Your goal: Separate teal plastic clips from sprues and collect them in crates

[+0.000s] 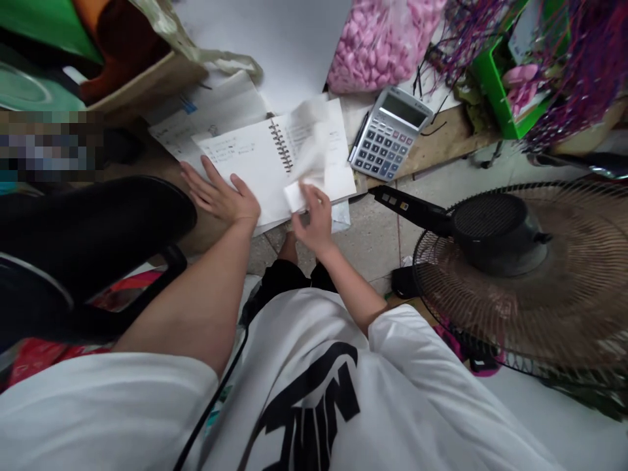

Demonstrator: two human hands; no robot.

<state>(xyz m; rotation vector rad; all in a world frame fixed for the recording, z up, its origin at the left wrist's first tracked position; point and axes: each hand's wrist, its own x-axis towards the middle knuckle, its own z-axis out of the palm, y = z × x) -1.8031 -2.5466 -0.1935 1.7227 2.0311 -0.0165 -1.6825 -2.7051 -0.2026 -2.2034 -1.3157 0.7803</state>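
Observation:
A spiral notebook lies open at the table's front edge, with handwriting on its pages. My left hand rests flat on its left page, fingers spread. At the lower edge of the right side, my right hand has its fingers curled on a notebook page. That page is lifted, bent and blurred by motion. Just right of the notebook are a dark pen and a grey calculator. Loose written sheets lie behind and left of it.
A clear bag of pink pieces stands behind the calculator. Farther right are a green basket and purple tinsel strands. A large fan stands close on my right. A black chair is on my left, below a cardboard box.

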